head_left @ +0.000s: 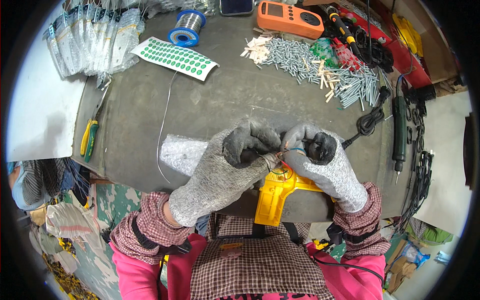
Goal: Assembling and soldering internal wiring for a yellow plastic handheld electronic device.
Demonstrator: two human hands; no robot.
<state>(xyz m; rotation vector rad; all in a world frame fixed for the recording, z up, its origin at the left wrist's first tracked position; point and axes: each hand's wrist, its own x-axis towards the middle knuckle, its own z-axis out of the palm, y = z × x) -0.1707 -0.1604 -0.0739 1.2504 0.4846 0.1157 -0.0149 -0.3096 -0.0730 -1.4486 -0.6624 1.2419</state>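
Both my hands wear grey coated work gloves and meet over the near part of the bench. With closed fingertips my left hand pinches thin wires, some red and green, at a bare copper end. Close against it, my right hand is also closed in a pinch, with a blue wire at its fingertips. Below the hands lies a yellow plastic tool housing, its ribbed inside facing up; the wires run down to it. My gloves partly hide the housing and the wire ends.
A bubble-wrap bag lies left of my hands, near a solder strand from the solder spool. Screws are heaped at the back under an orange multimeter. A coiled black cord and an electric screwdriver are right; yellow-green pliers left.
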